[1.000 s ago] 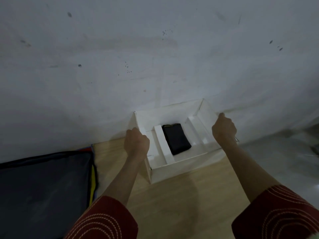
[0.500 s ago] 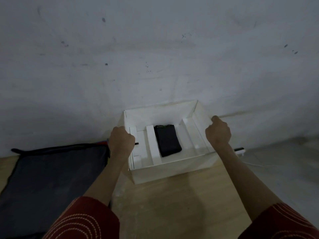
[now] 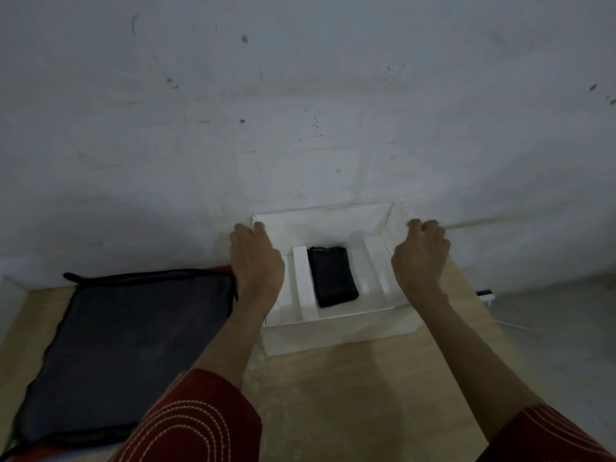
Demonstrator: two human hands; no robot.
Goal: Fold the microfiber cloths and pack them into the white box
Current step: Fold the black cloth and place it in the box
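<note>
Single head-worn wide-angle view, pitched forward and down.
Faces the wall [image 3: 300,95], which fills 12 o'clock. White box [image 3: 340,331] sits just below centre, close in. Left hand [image 3: 256,261] and right hand [image 3: 420,258] reach it from 6 o'clock; dark mat [image 3: 126,345] at 8 o'clock.
</note>
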